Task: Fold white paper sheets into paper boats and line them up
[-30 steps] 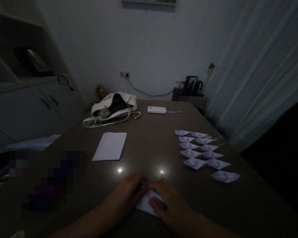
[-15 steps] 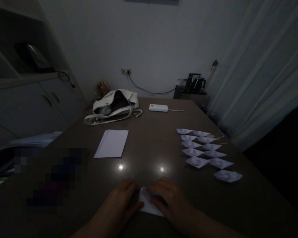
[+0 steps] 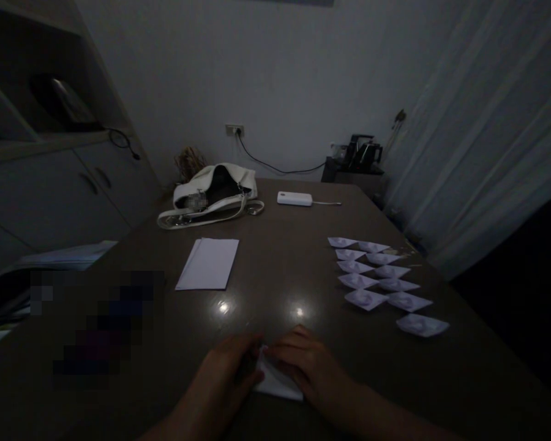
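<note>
Both hands press a small white paper (image 3: 275, 383) flat at the near edge of the table (image 3: 284, 282).

The paper is pale, creased and partly folded, mostly hidden between the left hand (image 3: 227, 373) and right hand (image 3: 310, 367), whose fingertips meet and pin it from both sides. To the right lie nine folded paper boats (image 3: 381, 282) in two rows. Farther off: one paper stack (image 3: 209, 263), one white bag (image 3: 211, 193), one power bank (image 3: 294, 198).
</note>
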A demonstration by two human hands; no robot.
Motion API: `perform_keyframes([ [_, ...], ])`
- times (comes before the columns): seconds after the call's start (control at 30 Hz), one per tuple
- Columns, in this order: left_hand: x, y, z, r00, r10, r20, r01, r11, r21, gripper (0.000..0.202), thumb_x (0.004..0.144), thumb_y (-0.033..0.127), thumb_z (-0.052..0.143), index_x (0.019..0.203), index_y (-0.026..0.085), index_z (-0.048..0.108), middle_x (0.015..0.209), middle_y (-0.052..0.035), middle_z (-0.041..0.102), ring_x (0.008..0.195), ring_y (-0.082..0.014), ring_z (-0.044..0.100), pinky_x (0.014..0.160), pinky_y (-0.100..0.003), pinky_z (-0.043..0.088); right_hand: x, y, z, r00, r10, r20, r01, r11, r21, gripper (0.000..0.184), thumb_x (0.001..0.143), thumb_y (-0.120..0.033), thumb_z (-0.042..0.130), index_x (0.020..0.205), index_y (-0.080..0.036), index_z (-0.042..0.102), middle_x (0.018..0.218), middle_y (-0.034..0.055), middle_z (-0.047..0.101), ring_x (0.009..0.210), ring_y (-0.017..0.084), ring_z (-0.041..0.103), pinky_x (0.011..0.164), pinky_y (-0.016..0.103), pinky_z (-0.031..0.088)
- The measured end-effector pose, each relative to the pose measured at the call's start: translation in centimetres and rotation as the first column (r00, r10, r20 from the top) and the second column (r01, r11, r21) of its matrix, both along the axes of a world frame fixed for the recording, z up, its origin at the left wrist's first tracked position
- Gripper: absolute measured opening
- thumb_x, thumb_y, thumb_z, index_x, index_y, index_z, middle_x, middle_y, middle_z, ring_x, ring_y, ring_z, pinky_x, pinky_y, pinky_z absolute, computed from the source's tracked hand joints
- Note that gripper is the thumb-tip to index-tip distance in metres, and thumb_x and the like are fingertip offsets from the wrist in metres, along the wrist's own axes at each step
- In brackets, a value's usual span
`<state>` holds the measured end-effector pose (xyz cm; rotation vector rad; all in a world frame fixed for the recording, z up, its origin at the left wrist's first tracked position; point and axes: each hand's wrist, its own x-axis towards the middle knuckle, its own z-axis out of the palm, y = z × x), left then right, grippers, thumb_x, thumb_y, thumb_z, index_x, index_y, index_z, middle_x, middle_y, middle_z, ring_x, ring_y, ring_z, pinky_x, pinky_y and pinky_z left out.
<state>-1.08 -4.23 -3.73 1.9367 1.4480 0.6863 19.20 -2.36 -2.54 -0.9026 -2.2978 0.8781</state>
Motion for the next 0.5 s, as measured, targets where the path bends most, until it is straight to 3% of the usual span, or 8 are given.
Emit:
perform_keyframes([
  [0.17, -0.1, 0.0, 0.0, 1.0, -0.02, -0.006, 0.02, 1.0, 0.006, 0.042, 0.069, 0.009, 0.062, 0.108, 0.024, 0.061, 0.101, -0.0035, 0.068, 0.091, -0.0209, 0.064, 0.082, -0.033, 0.051, 0.1, 0.1, 0.3, 0.999, 0.02, 0.048, -0.019, 1.0, -0.02, 0.028, 0.089, -0.008, 0.051, 0.11, -0.021, 0.064, 0.102, 0.005, 0.069, 0.093, 0.018, 0.057, 0.084, 0.031, 0.042],
  [0.33, -0.2, 0.1, 1.3, 0.994, -0.033, -0.105, 0.029, 0.999, -0.032, 0.026, 0.072, 0.021, 0.067, 0.098, 0.02, 0.063, 0.101, -0.0083, 0.062, 0.091, -0.0244, 0.06, 0.081, -0.038, 0.049, 0.2, -0.1, -0.2, 0.989, -0.14, 0.039, 0.144, 0.983, -0.11, 0.029, 0.081, -0.008, 0.062, 0.108, -0.017, 0.063, 0.101, 0.0062, 0.066, 0.096, 0.02, 0.056, 0.084, 0.031, 0.043],
  [0.43, -0.1, 0.1, 2.2, 0.993, -0.107, -0.054, 0.103, 0.993, -0.057, 0.035, 0.069, 0.025, 0.072, 0.102, 0.021, 0.062, 0.108, -0.0092, 0.059, 0.099, -0.0265, 0.057, 0.086, -0.041, 0.047, 0.2, -0.1, 0.1, 0.98, -0.198, -0.011, 0.193, 0.965, -0.175, 0.029, 0.078, -0.009, 0.064, 0.106, -0.019, 0.064, 0.09, 0.0047, 0.065, 0.086, 0.018, 0.058, 0.077, 0.03, 0.045],
  [0.5, 0.0, 0.3, 2.8, 0.982, -0.183, 0.042, 0.185, 0.981, -0.057, 0.044, 0.067, 0.027, 0.075, 0.108, 0.023, 0.059, 0.114, -0.009, 0.057, 0.105, -0.0265, 0.054, 0.09, -0.04, 0.046, 0.3, 0.0, 0.7, 0.974, -0.214, -0.072, 0.194, 0.957, -0.214, 0.02, 0.081, -0.013, 0.062, 0.1, -0.019, 0.066, 0.085, 0.0041, 0.063, 0.08, 0.017, 0.058, 0.072, 0.029, 0.045],
])
